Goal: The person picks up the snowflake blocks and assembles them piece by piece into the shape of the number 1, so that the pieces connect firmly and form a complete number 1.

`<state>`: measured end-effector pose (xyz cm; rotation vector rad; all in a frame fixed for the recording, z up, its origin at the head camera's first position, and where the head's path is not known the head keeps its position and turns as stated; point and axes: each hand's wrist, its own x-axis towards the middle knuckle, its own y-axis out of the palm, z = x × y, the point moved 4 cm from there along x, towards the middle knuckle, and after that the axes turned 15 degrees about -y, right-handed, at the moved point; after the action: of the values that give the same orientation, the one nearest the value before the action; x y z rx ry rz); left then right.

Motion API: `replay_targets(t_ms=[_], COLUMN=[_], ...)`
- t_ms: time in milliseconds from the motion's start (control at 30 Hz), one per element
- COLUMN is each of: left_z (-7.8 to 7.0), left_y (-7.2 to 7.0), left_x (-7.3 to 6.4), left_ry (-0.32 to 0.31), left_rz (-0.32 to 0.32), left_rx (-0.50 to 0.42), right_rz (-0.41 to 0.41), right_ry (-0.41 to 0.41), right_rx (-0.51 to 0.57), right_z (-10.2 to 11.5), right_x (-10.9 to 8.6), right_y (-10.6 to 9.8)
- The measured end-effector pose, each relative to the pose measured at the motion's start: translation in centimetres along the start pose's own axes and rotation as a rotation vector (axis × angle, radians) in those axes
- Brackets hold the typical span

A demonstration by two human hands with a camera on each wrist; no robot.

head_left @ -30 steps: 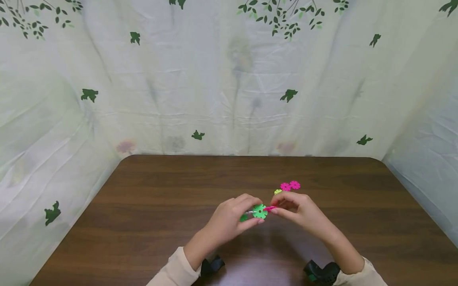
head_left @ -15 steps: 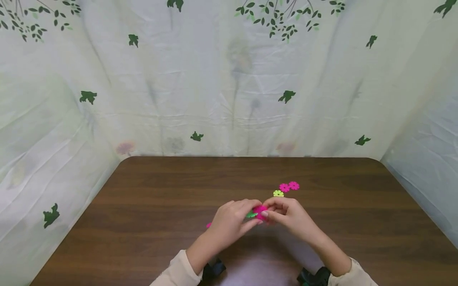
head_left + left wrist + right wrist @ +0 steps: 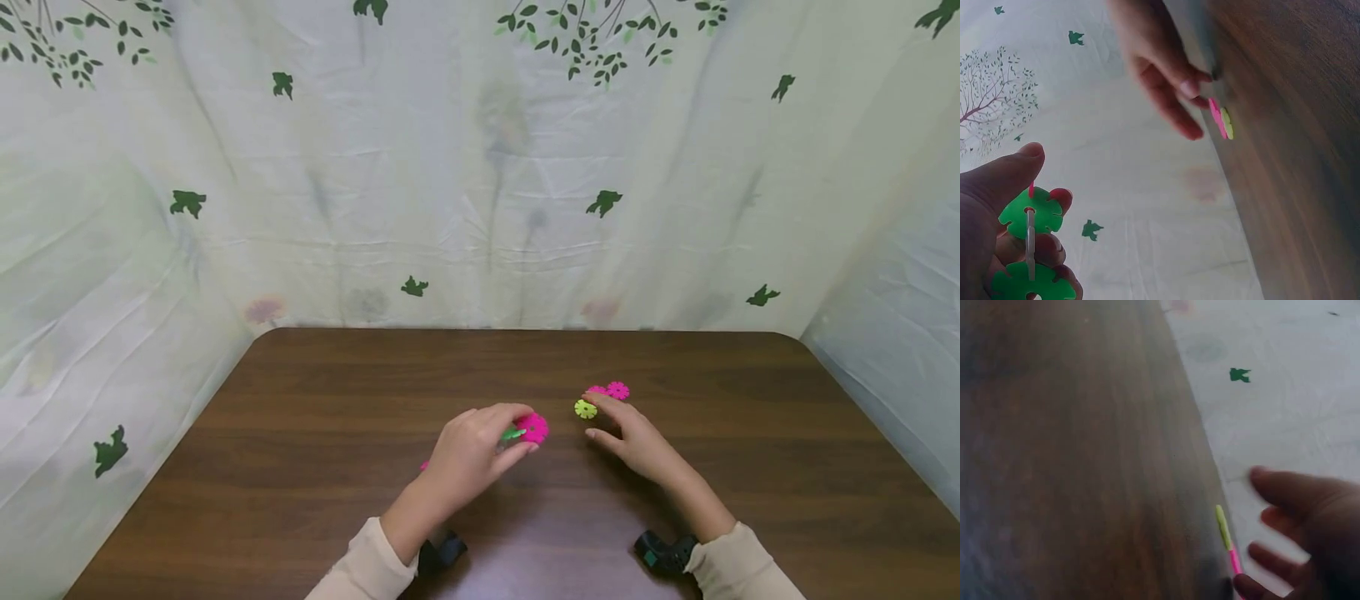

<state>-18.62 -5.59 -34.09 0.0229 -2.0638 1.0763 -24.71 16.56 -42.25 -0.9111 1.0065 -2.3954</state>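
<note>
My left hand (image 3: 472, 446) grips a chain of notched flower-shaped plastic discs. A pink disc (image 3: 534, 428) shows at its fingertips in the head view, face toward me. In the left wrist view two green discs (image 3: 1032, 214) are joined by a whitish disc (image 3: 1030, 240) seen edge-on, and the fingers hide part of the chain. My right hand (image 3: 637, 437) holds nothing; its fingers are spread over the table, right beside a yellow disc (image 3: 586, 409). Two pink discs (image 3: 618, 390) lie just behind the yellow one, the nearer partly covered by the fingertips.
The brown wooden table (image 3: 337, 383) stretches around both hands. Behind it hangs a pale cloth (image 3: 450, 167) with green leaf prints. Black wrist devices (image 3: 663, 552) sit under both wrists near the cream sleeves.
The right hand has let go of the pink disc, now on the left hand's chain, and moved right toward the loose discs. The left hand has shifted slightly left with the chain.
</note>
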Motion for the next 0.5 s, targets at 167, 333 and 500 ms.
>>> replay_targets(t_ms=[167, 333, 500], left_z=[0.17, 0.20, 0.12], left_y=[-0.09, -0.05, -0.03], left_x=[0.07, 0.07, 0.05], left_ry=[-0.006, -0.002, 0.005], left_rz=[0.008, 0.006, 0.003], left_rx=[-0.002, -0.002, 0.003], right_rz=[0.120, 0.106, 0.049], right_ry=[0.003, -0.015, 0.014], right_rx=[-0.142, -0.225, -0.185], right_z=[-0.70, -0.62, -0.76], right_x=[-0.55, -0.54, -0.31], right_y=[0.77, 0.74, 0.58])
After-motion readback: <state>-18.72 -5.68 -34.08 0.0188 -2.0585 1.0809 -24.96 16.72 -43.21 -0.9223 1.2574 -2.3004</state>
